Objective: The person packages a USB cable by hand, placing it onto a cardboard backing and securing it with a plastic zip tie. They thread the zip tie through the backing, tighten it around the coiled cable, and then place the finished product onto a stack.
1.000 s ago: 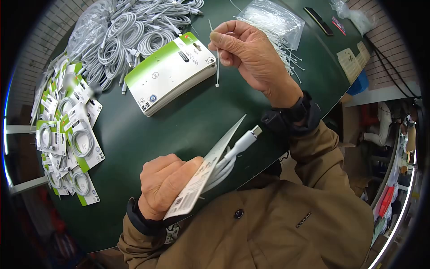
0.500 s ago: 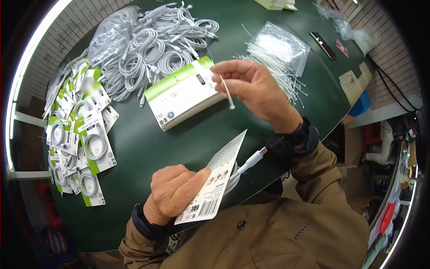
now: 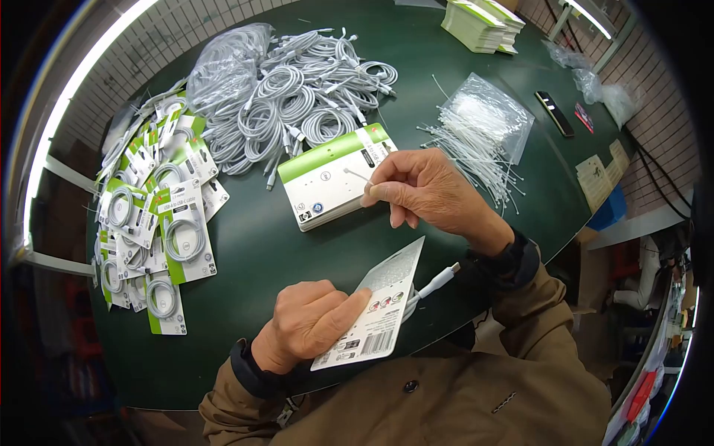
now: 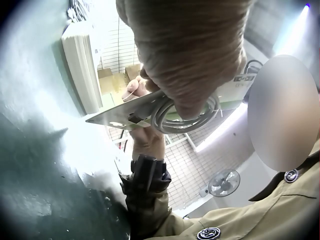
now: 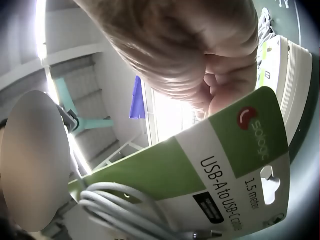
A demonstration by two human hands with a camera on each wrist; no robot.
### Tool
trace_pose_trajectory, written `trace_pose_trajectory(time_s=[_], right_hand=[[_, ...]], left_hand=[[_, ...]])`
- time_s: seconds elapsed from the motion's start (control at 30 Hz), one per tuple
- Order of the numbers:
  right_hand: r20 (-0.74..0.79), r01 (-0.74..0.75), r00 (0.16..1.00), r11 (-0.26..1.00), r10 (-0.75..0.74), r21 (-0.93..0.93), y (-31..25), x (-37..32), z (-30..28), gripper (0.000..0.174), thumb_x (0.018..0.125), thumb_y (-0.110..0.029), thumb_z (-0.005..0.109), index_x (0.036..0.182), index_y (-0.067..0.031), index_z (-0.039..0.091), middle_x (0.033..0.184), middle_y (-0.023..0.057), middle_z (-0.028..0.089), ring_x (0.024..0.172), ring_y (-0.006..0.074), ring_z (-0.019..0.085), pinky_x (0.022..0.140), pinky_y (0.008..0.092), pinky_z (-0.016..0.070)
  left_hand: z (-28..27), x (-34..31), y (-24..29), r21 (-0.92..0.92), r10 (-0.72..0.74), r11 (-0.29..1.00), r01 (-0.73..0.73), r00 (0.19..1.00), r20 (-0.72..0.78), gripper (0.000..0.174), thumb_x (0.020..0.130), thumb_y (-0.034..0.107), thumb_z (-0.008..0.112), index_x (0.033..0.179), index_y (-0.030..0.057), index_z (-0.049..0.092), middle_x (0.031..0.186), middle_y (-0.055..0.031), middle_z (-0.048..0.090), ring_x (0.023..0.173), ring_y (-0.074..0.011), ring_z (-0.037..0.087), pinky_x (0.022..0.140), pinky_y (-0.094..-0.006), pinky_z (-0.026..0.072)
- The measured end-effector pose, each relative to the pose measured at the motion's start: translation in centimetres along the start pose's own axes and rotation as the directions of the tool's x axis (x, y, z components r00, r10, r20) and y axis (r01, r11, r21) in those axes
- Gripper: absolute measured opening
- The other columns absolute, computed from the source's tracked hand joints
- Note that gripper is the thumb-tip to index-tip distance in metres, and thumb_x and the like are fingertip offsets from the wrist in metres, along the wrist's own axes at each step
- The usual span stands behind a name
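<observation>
My left hand (image 3: 316, 320) grips a printed card (image 3: 383, 316) near the table's front edge, its barcode side toward the head camera. A coiled grey cable (image 4: 172, 120) lies against the card's other face, and its plug (image 3: 445, 276) sticks out to the right. Above the card, my right hand (image 3: 439, 193) pinches a thin white cable tie (image 3: 357, 175) between thumb and forefinger. Behind those fingertips lies a stack of green and white cards (image 3: 327, 178). The right wrist view shows the card's green and white front (image 5: 225, 160) close up.
Coiled grey cables (image 3: 297, 97) are heaped at the back. Carded cables (image 3: 186, 238) overlap at the left. Loose cable ties (image 3: 476, 149) spill from a clear bag (image 3: 513, 126) at the right, near a phone (image 3: 555, 114). More cards (image 3: 476, 26) are stacked at the far edge.
My right hand has come lower toward the card, and the tie now points left instead of down. The card has turned its printed back toward the head camera. The head view has shifted.
</observation>
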State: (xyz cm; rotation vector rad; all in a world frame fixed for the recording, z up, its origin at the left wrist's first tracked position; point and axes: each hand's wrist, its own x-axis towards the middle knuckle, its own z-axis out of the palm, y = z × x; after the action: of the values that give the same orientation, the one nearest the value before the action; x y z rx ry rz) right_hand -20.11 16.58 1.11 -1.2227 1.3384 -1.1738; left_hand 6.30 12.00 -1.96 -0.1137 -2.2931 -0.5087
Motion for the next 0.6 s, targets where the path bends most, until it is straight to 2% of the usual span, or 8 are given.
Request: trace_pose_trajectory(time_s=[0.07,0.17,0.3,0.33,0.43,0.5,0.53,0.6], right_hand=[[0.044,-0.052,0.998,0.998,0.053,-0.021,-0.4,0.2,0.6,0.008,0.102,-0.008,0.066,0.104,0.0,0.068,0.08,0.0033,0.071,0.059,0.0054,0.062,0.051,0.0194,0.0478],[0.064,-0.019,0.997,0.966,0.036,-0.257,-0.7,0.4,1.4,0.009,0.104,-0.009,0.064,0.101,-0.0005,0.066,0.079,0.0029,0.07,0.058,0.0046,0.058,0.049,0.0213,0.0449],[0.115,0.266,0.964,0.823,-0.241,-0.502,1.1,1.0,1.9,0.011,0.103,-0.011,0.063,0.1,-0.0001,0.063,0.071,0.0082,0.066,0.056,0.0186,0.059,0.056,0.0323,0.0473],[0.124,0.246,0.969,0.826,-0.213,-0.506,0.8,0.8,2.0,0.012,0.104,-0.012,0.063,0.1,-0.0006,0.062,0.069,0.0112,0.064,0.059,0.0276,0.06,0.061,0.037,0.0499],[0.171,0.282,0.959,0.826,-0.227,-0.488,1.5,1.0,2.1,0.014,0.104,-0.013,0.061,0.099,-0.0007,0.064,0.075,0.0164,0.07,0.072,0.038,0.068,0.071,0.0448,0.053],[0.216,0.533,0.839,0.671,-0.5,-0.515,2.7,1.7,2.1,0.011,0.101,-0.012,0.067,0.098,-0.0017,0.068,0.078,0.0184,0.07,0.071,0.0396,0.066,0.069,0.045,0.0532],[0.191,0.58,0.798,0.639,-0.572,-0.506,2.9,1.8,2.1,0.007,0.097,-0.01,0.073,0.098,-0.0025,0.073,0.082,0.015,0.072,0.068,0.0299,0.068,0.065,0.0395,0.0534],[0.109,0.423,0.905,0.84,-0.411,-0.34,1.9,1.2,2.3,0.007,0.095,-0.007,0.075,0.099,-0.0016,0.074,0.082,0.0109,0.073,0.068,0.0203,0.068,0.062,0.0337,0.053]], left_hand=[[0.0,0.0,0.0,0.011,0.018,1.0,-0.018,1.0,0.004,0.043,0.07,0.007,0.075,0.111,-0.006,0.072,0.067,-0.0033,0.057,0.052,-0.0152,0.052,0.043,-0.0304,0.0392],[0.0,-0.2,-0.1,0.034,0.047,0.998,-0.047,0.999,0.01,0.044,0.07,0.009,0.074,0.111,-0.0061,0.072,0.067,-0.0015,0.054,0.051,-0.0138,0.049,0.042,-0.0294,0.0375],[-0.1,-0.6,0.1,0.039,0.048,0.998,-0.05,0.998,0.038,0.044,0.07,0.009,0.074,0.111,-0.0063,0.072,0.066,-0.0004,0.052,0.052,-0.0128,0.048,0.042,-0.0292,0.0364],[-0.1,-0.6,0.2,0.038,0.049,0.998,-0.051,0.998,0.046,0.044,0.07,0.009,0.074,0.111,-0.0064,0.071,0.066,-0.0002,0.052,0.052,-0.0125,0.048,0.042,-0.0293,0.0362],[0.0,-0.5,0.2,0.03,0.054,0.998,-0.056,0.997,0.059,0.043,0.07,0.009,0.073,0.109,-0.0067,0.072,0.066,0.0,0.052,0.052,-0.0116,0.048,0.042,-0.0292,0.0361],[-0.1,-0.4,0.1,0.035,0.073,0.997,-0.075,0.996,0.049,0.044,0.068,0.011,0.073,0.109,-0.0063,0.072,0.066,0.0001,0.051,0.053,-0.0113,0.047,0.043,-0.0286,0.0353],[-0.1,-0.5,0.1,0.033,0.074,0.997,-0.076,0.996,0.043,0.045,0.067,0.011,0.072,0.108,-0.0061,0.072,0.066,0.0002,0.051,0.053,-0.0112,0.047,0.043,-0.0284,0.035],[-0.9,-0.5,0.7,0.037,0.042,0.998,-0.047,0.991,0.126,0.047,0.069,0.014,0.077,0.112,-0.0044,0.072,0.07,-0.0026,0.058,0.056,-0.0142,0.052,0.046,-0.0297,0.0381]])
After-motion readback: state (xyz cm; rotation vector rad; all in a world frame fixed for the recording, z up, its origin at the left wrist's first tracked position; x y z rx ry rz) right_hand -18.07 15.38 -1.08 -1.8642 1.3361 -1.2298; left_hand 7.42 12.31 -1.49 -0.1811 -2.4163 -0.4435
